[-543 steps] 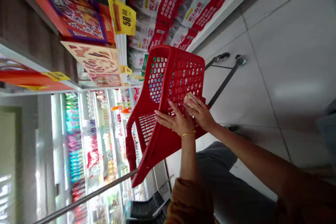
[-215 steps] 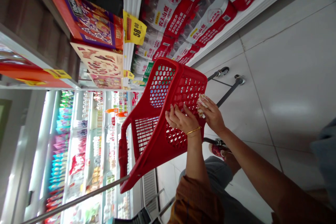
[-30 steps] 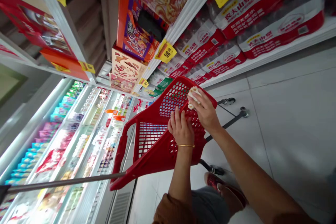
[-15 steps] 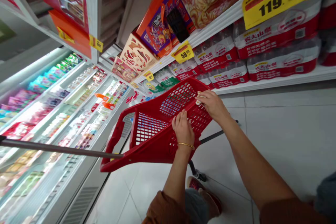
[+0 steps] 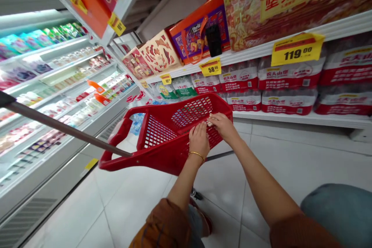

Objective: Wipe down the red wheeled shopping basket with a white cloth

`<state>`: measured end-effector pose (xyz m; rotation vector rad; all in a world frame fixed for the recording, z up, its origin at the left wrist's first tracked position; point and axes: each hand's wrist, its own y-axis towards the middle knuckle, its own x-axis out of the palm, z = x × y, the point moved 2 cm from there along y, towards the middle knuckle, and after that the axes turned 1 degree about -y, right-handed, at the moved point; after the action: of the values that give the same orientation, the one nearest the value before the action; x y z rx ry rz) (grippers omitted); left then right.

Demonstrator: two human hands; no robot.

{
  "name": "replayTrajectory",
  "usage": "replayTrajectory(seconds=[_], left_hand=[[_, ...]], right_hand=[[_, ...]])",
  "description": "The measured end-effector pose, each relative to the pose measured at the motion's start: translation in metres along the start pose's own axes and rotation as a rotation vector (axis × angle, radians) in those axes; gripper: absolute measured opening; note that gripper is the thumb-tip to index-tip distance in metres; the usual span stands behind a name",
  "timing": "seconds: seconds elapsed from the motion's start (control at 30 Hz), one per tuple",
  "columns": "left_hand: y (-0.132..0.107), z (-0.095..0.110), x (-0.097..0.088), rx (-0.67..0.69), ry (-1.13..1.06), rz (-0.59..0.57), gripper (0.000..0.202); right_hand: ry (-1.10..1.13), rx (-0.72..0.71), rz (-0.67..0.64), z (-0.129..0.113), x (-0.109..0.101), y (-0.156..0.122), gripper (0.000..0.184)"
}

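Observation:
A red plastic shopping cart [image 5: 162, 159] with perforated sides stands tilted before me, its long metal handle [image 5: 66, 126] reaching to the left. My left hand [image 5: 199, 138], with a gold bracelet [image 5: 197, 155] at the wrist, has its fingers curled over the near rim of the cart. Just right of it, my right hand [image 5: 222, 124] is closed over the cart's end, pinching a small crumpled white thing [image 5: 209, 121] that looks like tissue. The fingertips of both hands nearly meet. Most of the cart's inside is hidden by its walls.
Packs of bottled water [image 5: 286, 100] line the low shelf on the right. Gift boxes [image 5: 200, 33] stand above them with yellow price tags [image 5: 298, 51] and a black object [image 5: 213, 40]. A lit refrigerated display [image 5: 58, 97] runs along the left. A denim-clad knee [image 5: 334, 213] shows lower right.
The view has turned and levelled, showing more of the right-hand shelf. My right hand has come closer to my left along the cart; both hands stay on it.

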<state>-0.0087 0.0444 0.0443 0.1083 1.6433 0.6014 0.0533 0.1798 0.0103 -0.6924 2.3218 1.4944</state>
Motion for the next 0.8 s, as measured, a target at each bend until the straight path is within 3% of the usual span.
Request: replayTrajectory(seconds=[0.1,0.27,0.33,0.47,0.8], left_hand=[[-0.006,-0.005,-0.014,0.081,0.043,-0.024,0.045],[-0.024,-0.030,-0.042,-0.126,0.137,0.198,0.037],[-0.032,-0.039,-0.047,-0.193,0.135,0.233,0.034],[-0.040,-0.044,-0.044,-0.166,0.059,0.204,0.032],[-0.048,-0.051,-0.036,-0.131,-0.047,0.275,0.033]], right_hand=[[-0.009,-0.029,-0.032,0.000,-0.005,-0.002,0.026],[-0.011,-0.023,-0.078,-0.005,-0.016,-0.003,0.025],[-0.027,-0.017,-0.088,-0.006,-0.020,-0.003,0.027],[-0.040,-0.020,-0.105,-0.007,-0.026,-0.003,0.028],[-0.070,-0.062,-0.114,-0.028,-0.023,-0.002,0.023]])
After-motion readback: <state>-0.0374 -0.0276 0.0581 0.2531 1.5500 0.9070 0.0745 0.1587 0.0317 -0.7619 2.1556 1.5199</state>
